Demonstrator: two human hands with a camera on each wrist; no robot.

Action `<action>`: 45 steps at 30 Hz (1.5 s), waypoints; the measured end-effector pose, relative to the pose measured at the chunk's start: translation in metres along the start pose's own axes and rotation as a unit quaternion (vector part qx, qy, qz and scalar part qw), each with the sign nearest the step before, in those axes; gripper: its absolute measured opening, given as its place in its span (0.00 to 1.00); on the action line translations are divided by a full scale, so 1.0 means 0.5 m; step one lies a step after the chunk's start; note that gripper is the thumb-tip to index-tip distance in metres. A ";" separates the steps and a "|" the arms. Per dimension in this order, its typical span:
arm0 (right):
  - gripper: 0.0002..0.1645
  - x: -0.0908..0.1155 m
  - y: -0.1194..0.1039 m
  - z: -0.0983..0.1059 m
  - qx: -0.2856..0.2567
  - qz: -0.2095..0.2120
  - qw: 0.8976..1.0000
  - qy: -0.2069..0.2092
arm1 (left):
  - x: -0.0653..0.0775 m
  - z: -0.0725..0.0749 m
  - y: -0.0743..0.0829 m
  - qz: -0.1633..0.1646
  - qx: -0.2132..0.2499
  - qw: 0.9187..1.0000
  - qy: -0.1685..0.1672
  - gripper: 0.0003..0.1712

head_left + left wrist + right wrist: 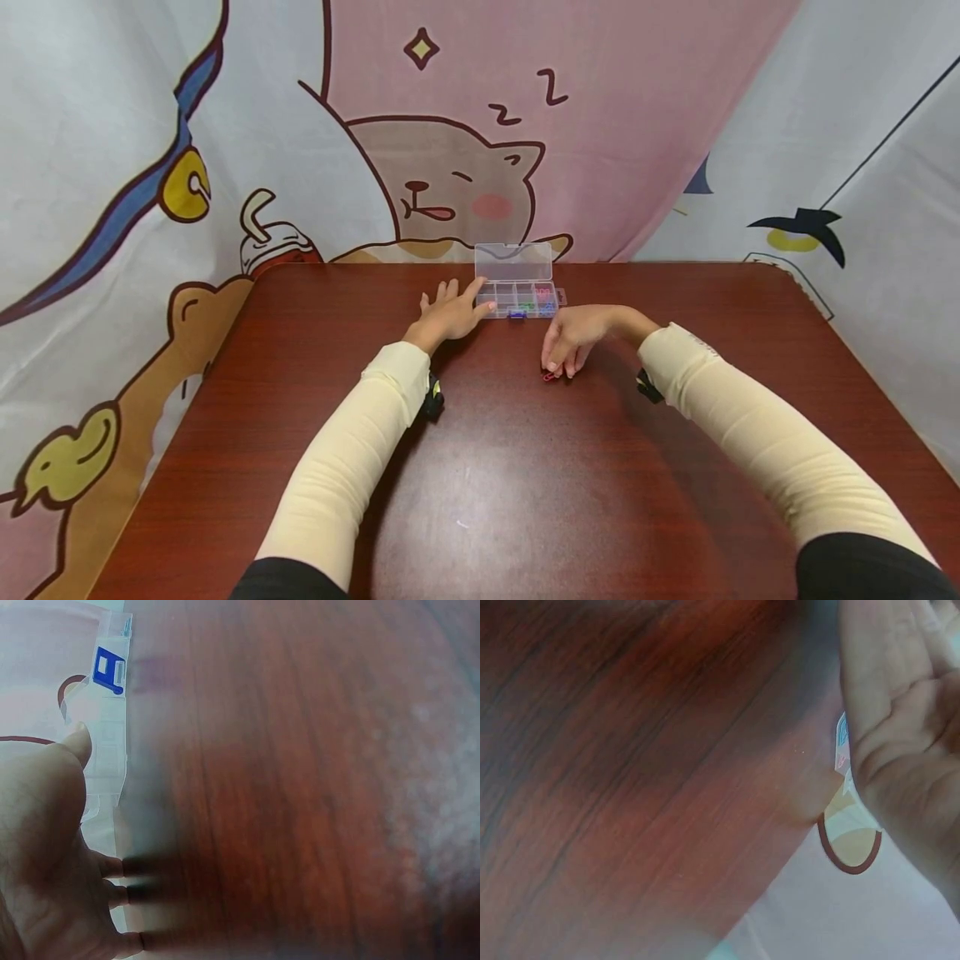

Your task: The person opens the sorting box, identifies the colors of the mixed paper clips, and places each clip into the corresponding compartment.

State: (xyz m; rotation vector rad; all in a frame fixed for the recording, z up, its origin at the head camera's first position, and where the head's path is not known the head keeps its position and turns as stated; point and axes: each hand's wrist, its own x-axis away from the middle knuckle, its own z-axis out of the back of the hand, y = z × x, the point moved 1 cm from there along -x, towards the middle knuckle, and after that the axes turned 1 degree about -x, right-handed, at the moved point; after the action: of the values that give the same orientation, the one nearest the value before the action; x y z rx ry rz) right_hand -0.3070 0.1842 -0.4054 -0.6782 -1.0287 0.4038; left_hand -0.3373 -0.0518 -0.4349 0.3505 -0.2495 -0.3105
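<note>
A clear plastic compartment box [506, 293] stands at the table's far side with its lid [513, 262] raised. Red [543, 292], green [527, 307] and blue [547, 308] small pieces lie in its right-hand compartments. My left hand [450, 317] spreads its fingers at the box's left end, thumb by the front edge. The left wrist view shows the blue latch [109, 671] beyond that thumb. In front of the box's right end, my right hand [576, 333] points down and pinches a small red looped piece, apparently a paper clip [548, 377], low over the table. The right wrist view hides its fingertips.
The brown wooden table [480, 500] reaches toward me with a glossy light patch. A printed cloth [637, 108] hangs right behind its far edge. Black wrist cameras sit under both forearms, the left one [432, 398] and the right one [649, 386].
</note>
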 end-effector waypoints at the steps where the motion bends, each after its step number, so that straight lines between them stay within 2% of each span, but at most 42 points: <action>1: 0.12 0.000 -0.001 -0.002 0.011 -0.003 1.000 0.000 | 0.000 0.000 0.001 0.000 -0.002 1.000 0.002 0.38; 7: 0.05 -0.003 -0.010 -0.018 0.082 -0.009 0.997 0.011 | 0.001 0.001 0.002 0.002 -0.003 1.000 0.002 0.38; 13: 0.04 -0.008 -0.020 -0.034 0.167 0.007 0.985 0.036 | 0.002 0.000 0.003 0.002 0.003 1.000 0.002 0.37; 17: 0.03 -0.006 -0.027 -0.041 0.198 0.020 0.979 0.053 | 0.004 -0.001 0.002 0.003 -0.004 1.000 0.008 0.37; 26: 0.04 -0.003 -0.031 -0.051 0.217 0.070 0.971 0.072 | 0.003 -0.003 0.003 0.007 -0.003 1.000 0.010 0.37; 31: 0.05 -0.003 -0.032 -0.053 0.229 0.077 0.967 0.075 | 0.003 -0.003 0.005 0.005 -0.006 1.000 0.017 0.36; 38: 0.05 -0.006 -0.023 -0.055 0.203 0.063 0.974 0.081 | 0.001 -0.006 0.004 0.005 -0.003 1.000 0.008 0.37; 42: 0.09 -0.005 -0.027 -0.053 0.210 0.080 0.971 0.087 | 0.004 -0.004 0.005 0.006 -0.009 1.000 0.019 0.36; 45: 0.10 -0.005 -0.032 -0.053 0.225 0.093 0.966 0.088 | 0.003 -0.002 0.004 0.006 -0.009 1.000 0.014 0.37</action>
State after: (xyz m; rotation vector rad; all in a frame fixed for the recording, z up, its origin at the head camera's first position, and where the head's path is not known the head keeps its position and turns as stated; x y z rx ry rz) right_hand -0.2849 0.1626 -0.4049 -0.3904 -0.6728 0.7031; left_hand -0.3353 -0.0502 -0.4348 0.3351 -0.2217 -0.2948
